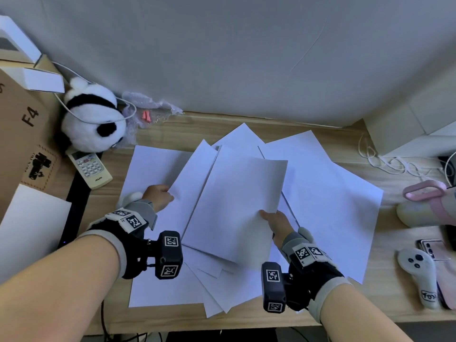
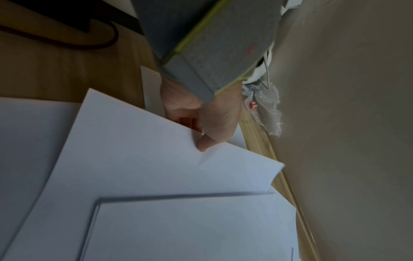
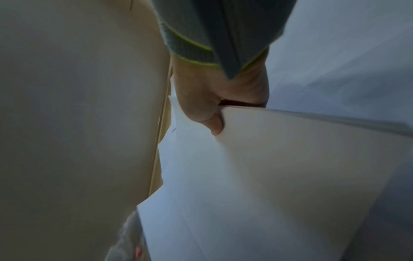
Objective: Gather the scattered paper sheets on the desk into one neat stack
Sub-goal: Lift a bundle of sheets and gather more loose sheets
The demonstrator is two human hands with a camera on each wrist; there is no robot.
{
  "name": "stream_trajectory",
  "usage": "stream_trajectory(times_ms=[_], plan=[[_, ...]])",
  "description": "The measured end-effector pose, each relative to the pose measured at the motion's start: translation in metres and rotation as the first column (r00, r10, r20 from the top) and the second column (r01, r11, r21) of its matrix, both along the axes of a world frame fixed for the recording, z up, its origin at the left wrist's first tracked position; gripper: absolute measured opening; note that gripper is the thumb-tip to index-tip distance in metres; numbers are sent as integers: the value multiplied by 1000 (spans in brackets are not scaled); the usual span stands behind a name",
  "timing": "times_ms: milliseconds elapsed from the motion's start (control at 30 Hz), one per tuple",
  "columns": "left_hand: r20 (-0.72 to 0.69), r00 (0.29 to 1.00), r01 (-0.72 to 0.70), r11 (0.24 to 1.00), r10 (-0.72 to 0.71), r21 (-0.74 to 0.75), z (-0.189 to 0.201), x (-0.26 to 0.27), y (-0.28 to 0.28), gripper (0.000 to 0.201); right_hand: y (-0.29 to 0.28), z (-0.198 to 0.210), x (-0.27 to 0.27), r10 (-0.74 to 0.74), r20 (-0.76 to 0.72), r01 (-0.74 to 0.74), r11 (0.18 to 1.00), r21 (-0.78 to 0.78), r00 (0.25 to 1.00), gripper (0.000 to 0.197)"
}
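Note:
Several white paper sheets lie fanned and overlapping on the wooden desk. My right hand pinches the edge of a lifted sheet over the middle of the pile, thumb on top; the right wrist view shows the same grip on the held paper. My left hand pinches the left edge of a tilted sheet. In the left wrist view its thumb presses on that sheet, the fingers tucked under it. More sheets stick out below the pile toward the desk's front edge.
A panda plush, a remote control and a cardboard box stand at the left. Bubble wrap lies at the back by the wall. A white controller, a phone, pink scissors and cords sit at the right.

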State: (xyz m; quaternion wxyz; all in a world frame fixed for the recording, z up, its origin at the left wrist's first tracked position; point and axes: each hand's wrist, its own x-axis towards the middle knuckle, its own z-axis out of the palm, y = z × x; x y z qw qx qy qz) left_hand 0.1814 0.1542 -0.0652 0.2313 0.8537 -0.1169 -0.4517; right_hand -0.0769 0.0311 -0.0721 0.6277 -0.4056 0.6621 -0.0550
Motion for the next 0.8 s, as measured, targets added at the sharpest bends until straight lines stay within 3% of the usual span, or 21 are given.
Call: stream_trajectory(times_ms=[67, 267, 400, 500, 633, 800], plan=[[-16, 999, -29, 999, 28, -30, -4, -8, 2, 30, 5, 1, 5, 20, -34, -21, 999, -34, 999, 37], [-157, 982, -120, 986, 101, -119, -2, -37, 5, 50, 26, 5, 24, 85, -25, -88, 988, -128, 996, 31], [-207, 973, -133, 982, 104, -131, -7, -47, 15, 69, 34, -1, 25, 41, 39, -34, 984, -173, 998, 52], [-230, 972, -84, 983, 45, -162, -9, -51, 21, 59, 34, -3, 18, 18, 47, -7, 977, -214, 999, 64], [-325, 945, -87, 985, 34, -149, 0, -49, 20, 49, 24, 3, 8, 103, 72, -93, 987, -133, 992, 38], [-358, 932, -166, 940, 52, -297, 26, -48, 4, 40, 2, 26, -2, 19, 232, 21, 985, -171, 973, 34]])
